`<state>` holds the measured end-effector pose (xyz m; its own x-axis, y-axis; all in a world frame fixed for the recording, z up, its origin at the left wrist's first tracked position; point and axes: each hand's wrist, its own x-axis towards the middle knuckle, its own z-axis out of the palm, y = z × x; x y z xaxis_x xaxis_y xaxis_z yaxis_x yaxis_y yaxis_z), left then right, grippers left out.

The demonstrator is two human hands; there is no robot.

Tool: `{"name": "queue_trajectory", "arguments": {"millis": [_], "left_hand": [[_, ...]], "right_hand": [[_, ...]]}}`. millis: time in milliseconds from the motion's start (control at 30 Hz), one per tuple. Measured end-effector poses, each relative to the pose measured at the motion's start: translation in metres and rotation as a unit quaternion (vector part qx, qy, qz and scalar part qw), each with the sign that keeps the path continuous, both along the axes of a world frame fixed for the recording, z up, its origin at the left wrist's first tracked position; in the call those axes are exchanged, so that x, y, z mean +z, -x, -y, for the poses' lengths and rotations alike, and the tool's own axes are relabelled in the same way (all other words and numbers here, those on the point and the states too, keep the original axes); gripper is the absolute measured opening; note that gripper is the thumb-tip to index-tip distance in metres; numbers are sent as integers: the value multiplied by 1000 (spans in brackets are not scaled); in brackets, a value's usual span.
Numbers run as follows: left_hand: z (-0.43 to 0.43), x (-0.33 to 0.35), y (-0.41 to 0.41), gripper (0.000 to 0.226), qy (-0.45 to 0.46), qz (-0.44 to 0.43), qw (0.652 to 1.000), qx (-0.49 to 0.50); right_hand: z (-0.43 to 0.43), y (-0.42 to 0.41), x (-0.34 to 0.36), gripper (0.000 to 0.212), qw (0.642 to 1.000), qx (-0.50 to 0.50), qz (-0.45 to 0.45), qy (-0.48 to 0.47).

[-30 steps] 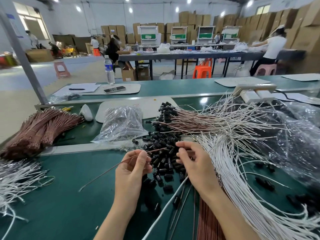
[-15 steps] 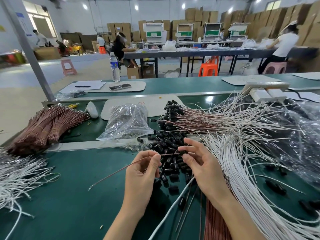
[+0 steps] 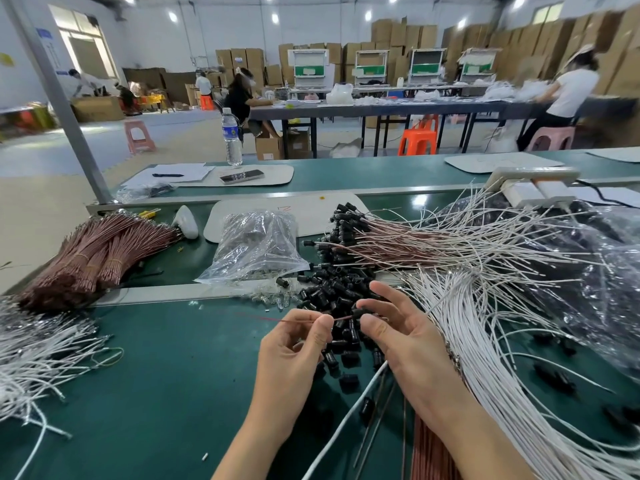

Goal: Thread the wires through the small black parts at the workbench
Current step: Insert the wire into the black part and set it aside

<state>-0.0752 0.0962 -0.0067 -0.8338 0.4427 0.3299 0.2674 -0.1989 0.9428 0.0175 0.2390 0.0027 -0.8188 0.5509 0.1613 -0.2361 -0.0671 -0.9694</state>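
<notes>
My left hand (image 3: 294,355) pinches a thin brown wire (image 3: 298,317) near its right end. The rest of the wire trails left as a blur above the green mat. My right hand (image 3: 398,337) pinches a small black part (image 3: 359,312) between thumb and forefinger, and the wire's tip meets that part. Under both hands lies a pile of loose black parts (image 3: 332,296). Behind it, finished brown and white wires with black parts on their ends (image 3: 346,226) fan out to the right.
A heap of white wires (image 3: 485,341) spreads on the right, and brown wires (image 3: 433,455) lie under my right wrist. Bundled brown wires (image 3: 93,258) and loose white wires (image 3: 38,355) lie left. A clear plastic bag (image 3: 256,247) sits behind; crinkled plastic (image 3: 609,282) covers the far right.
The wire's right end has come up to the black part in my right hand, and both hands have risen slightly. The wire's free end swings at the left.
</notes>
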Motion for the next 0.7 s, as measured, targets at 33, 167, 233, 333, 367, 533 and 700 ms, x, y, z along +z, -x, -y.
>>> {"name": "queue_trajectory", "arguments": {"millis": [33,167,233,333,367,533,700], "left_hand": [[0,0,0,14,3,-4,1000,-1],[-1,1,-2,12,12,-12,1000,-12],[0,1,-2,13,1,-1,1000,-14],[3,5,2,21,-45,60,997,-2],[4,6,4,23,-62,88,994,2],[7,7,9,22,-83,130,988,-3],[7,6,8,23,-78,111,991,11]], "right_hand": [[2,0,0,47,1000,12,2,4],[10,4,-2,47,998,49,3,28],[10,4,-1,46,998,37,-10,50],[2,3,1,53,993,6,-38,107],[-1,2,2,59,990,1,-49,133],[0,1,5,71,971,32,-78,222],[6,1,8,65,960,77,-83,257]]}}
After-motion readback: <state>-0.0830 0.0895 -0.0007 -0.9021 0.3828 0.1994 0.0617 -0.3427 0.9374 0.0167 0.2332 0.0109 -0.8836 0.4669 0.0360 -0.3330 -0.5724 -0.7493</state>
